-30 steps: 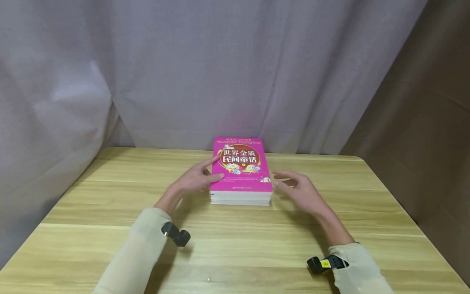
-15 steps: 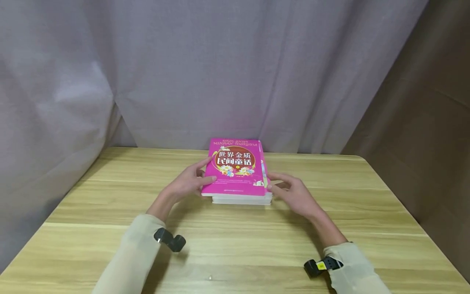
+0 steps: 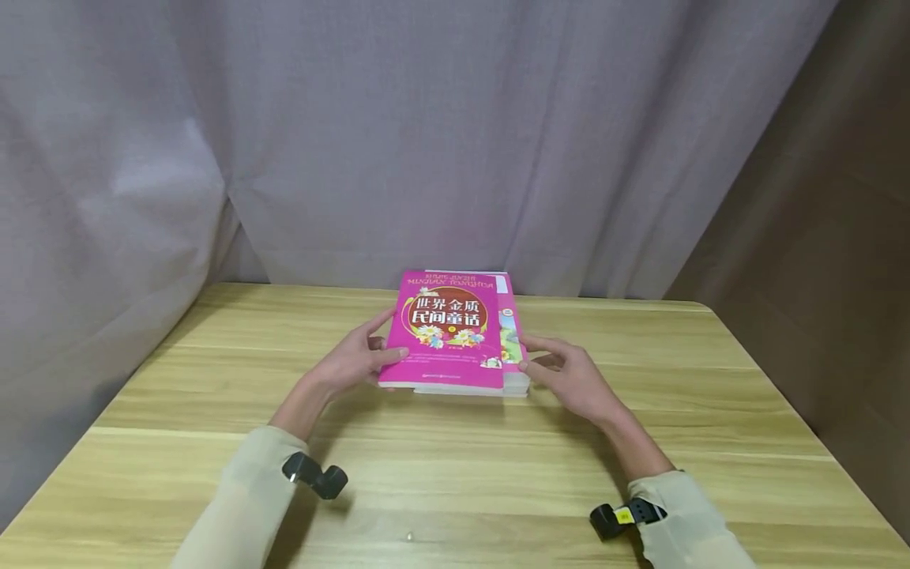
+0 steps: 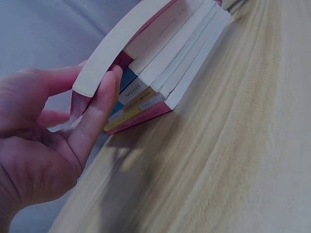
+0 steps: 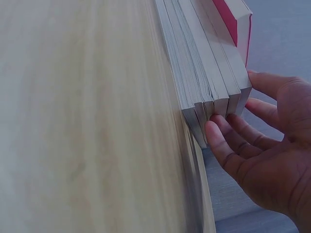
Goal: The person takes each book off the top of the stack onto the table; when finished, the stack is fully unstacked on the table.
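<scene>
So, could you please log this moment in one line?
left hand: holds pink top book; right hand: touches book stack; stack: on table

You are at a curtained-off spot: grey drapes (image 3: pixel 398 142) hang behind your wood-grain surface (image 3: pixel 455 474), darker cloth (image 3: pixel 817 276) on your right; what sort of room, you cannot tell.

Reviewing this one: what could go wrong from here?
The top pink book may tip or slip, since the left hand grips it only along one side. The lower books could slide out of line if it drags them, as the right hand only touches their side.
</scene>
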A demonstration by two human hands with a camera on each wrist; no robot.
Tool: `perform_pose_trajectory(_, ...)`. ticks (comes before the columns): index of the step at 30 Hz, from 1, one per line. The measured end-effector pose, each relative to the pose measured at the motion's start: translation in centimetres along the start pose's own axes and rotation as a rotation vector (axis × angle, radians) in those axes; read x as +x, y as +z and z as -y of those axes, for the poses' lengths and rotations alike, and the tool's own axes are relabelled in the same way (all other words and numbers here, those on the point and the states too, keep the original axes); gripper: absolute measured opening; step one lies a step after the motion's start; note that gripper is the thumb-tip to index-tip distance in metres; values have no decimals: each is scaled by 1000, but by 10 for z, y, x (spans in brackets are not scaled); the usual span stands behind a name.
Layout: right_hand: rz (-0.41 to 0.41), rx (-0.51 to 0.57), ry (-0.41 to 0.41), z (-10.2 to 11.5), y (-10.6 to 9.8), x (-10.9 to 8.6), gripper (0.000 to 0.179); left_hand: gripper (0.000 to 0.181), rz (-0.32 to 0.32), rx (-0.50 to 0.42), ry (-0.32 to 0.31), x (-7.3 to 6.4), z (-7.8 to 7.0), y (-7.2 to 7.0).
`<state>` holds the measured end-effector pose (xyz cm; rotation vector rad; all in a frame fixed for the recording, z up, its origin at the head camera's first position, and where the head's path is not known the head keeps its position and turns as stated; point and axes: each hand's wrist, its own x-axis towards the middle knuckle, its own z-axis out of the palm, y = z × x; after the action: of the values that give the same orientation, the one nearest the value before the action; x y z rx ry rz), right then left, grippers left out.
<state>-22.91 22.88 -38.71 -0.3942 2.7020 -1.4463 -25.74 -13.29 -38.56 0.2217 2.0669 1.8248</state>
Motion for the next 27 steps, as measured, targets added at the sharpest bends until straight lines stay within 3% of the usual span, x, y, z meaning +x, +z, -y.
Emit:
perform_pose_trajectory(15, -1, 0, 10, 0, 0, -1, 55, 92, 100, -192, -35, -7, 8, -8)
perform_pose_trajectory(27, 0, 1, 0, 0, 1, 0, 55, 93, 51, -238, -32, -21, 1, -6)
